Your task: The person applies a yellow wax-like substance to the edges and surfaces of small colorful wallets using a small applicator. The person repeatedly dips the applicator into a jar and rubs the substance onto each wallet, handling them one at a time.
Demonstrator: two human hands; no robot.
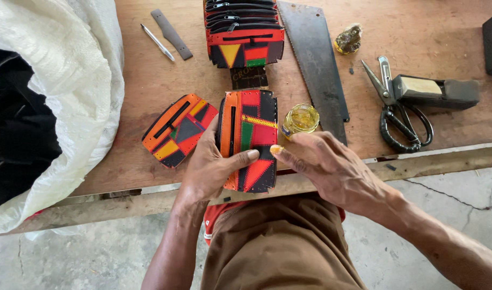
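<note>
View from above of a wooden workbench point(149, 91) at which a person stands or sits, both forearms reaching in from the lower edge. The left hand point(211, 166) is closed around a patchwork pouch point(251, 139) of orange, red, green and black panels, thumb across its front face and fingers hidden behind, so that the piece stands on edge at the front of the bench with its stitched side turned towards the other hand. The right hand point(326, 164) holds nothing firmly; its fingers are loosely extended, and a fingertip bearing a dab of yellow paste point(276, 149) touches or nearly touches the pouch's edge, apparently to spread adhesive there. The small open jar point(300, 118) of the same yellow substance sits just beside that hand, within easy reach. A second pouch point(178, 130) lies flat to the left, apart from the held one. A row of further pouches point(245, 32) stands packed at the back of the bench. Tools are set to the sides, away from the working area: a handsaw point(315, 64), scissors point(399, 113), a dark block point(436, 91), a pen-like tool point(157, 42) and a grey strip point(171, 34). A white woven sack point(79, 80) occupies the left.
</note>
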